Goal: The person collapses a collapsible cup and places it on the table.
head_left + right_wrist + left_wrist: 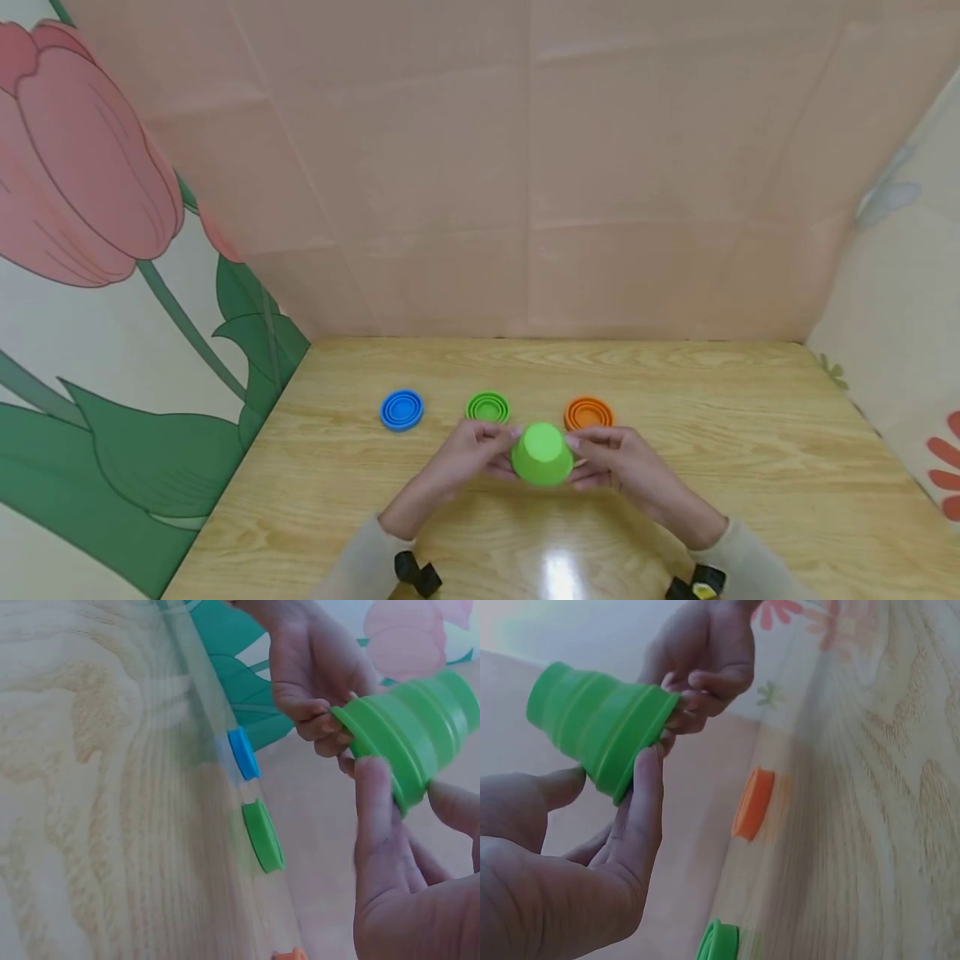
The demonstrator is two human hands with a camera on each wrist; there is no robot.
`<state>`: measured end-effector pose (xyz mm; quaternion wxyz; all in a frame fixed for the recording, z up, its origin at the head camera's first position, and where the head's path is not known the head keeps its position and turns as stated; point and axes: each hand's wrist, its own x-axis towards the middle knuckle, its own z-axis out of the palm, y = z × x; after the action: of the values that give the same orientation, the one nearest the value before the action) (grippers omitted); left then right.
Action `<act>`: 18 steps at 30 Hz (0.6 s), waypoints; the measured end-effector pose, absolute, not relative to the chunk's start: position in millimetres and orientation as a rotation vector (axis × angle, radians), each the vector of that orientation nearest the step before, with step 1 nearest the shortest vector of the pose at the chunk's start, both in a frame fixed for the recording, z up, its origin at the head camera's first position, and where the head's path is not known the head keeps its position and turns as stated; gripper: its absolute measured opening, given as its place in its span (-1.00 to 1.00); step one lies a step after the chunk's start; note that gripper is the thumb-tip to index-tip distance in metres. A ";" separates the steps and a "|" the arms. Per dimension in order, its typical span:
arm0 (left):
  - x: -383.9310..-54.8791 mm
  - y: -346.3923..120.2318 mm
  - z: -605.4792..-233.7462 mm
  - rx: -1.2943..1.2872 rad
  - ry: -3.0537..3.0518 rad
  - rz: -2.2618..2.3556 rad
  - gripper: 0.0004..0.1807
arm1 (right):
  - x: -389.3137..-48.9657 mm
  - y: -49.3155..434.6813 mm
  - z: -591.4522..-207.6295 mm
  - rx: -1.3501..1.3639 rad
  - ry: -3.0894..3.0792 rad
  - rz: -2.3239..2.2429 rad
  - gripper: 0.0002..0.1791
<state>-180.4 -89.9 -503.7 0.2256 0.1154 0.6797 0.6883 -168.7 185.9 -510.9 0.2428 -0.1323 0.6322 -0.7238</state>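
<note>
A green collapsible cup [543,455], extended to its full ringed height, is held upside down above the table between both hands. My left hand [474,452] grips its left side, the thumb on the wall and fingertips under the wide rim. From the right, my right hand [627,463] holds it the same way. The stepped wall of the cup [600,724] shows in the left wrist view, as does the right hand [709,656] across from it. In the right wrist view the cup [416,731] sits between the left hand [319,675] and the right-hand fingers [375,825].
Behind the hands, three flattened collapsible cups lie in a row on the wooden table [750,433]: blue [401,410], green [487,407] and orange [588,412]. A pink sheet [525,183] hangs at the back, with flower-printed panels [97,400] at the sides.
</note>
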 end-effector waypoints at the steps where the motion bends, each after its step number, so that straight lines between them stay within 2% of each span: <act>1: -180.7 -89.4 -504.6 0.313 1.863 1.894 -0.62 | -168.4 186.0 -511.6 -0.361 1.734 -1.973 -0.79; 11: -183.7 -82.5 -513.9 0.293 1.744 1.929 -0.60 | -164.9 185.9 -506.7 -0.318 1.737 -1.947 -0.65; 18: -185.5 -80.2 -519.0 0.286 1.690 1.931 -0.65 | -163.0 187.5 -506.1 -0.284 1.715 -1.956 -0.65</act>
<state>-185.5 -80.2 -519.0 0.2762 0.1065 0.6289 0.7189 -163.0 187.5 -506.1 0.2597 -0.1048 0.6329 -0.7218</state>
